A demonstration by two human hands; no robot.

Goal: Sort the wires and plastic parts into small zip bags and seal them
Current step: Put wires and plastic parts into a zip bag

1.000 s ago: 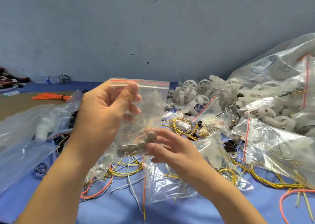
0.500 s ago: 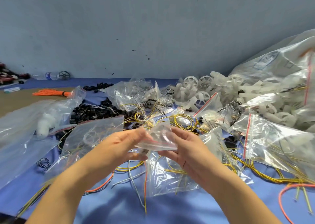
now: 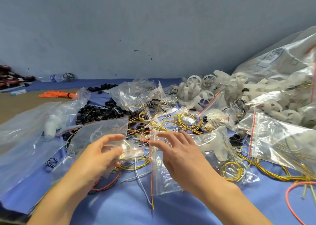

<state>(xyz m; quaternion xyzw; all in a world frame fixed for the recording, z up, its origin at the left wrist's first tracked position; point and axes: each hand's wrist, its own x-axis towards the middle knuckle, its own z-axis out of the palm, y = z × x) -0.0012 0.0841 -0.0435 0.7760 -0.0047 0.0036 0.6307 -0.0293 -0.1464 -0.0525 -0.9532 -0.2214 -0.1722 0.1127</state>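
- Nearest the camera, over the blue cloth (image 3: pixel 171 211), both forearms reach forward with the hands apart and level with each other.
- The left hand (image 3: pixel 100 156) is loosely curved, thumb lifted clear of the fingers. It grips nothing that I can see.
- The small zip bag (image 3: pixel 132 152) lies just right of the left fingertips, touching or nearly touching them. It is crumpled, with its red strip running left to right.
- The right hand (image 3: pixel 179 154) is spread, fingers straight and holding nothing. It hovers over a flat zip bag (image 3: pixel 162 178).
- That flat bag lies with its long axis and red strip running away from the person, the strip beneath the right fingertips. The right hand is much the nearer one, so it is probably the hand to lift it.
- Half a second ago both hands pinched the small bag between them. Now they have parted, and the bag sits low between them, apparently let go.
- Just beyond the hands, an empty zip bag (image 3: pixel 102 129) lies flat to the left, and coils of yellow wire (image 3: pixel 181 122) lie loose in the middle.
- Farther back are a heap of black plastic rings (image 3: pixel 95 112) on the left and white plastic wheels (image 3: pixel 205 94) on the right, unsorted.
- Farthest off, an orange wire bundle (image 3: pixel 54 94) lies on the left, and a large clear sack (image 3: pixel 282 62) leans at the right against the wall.
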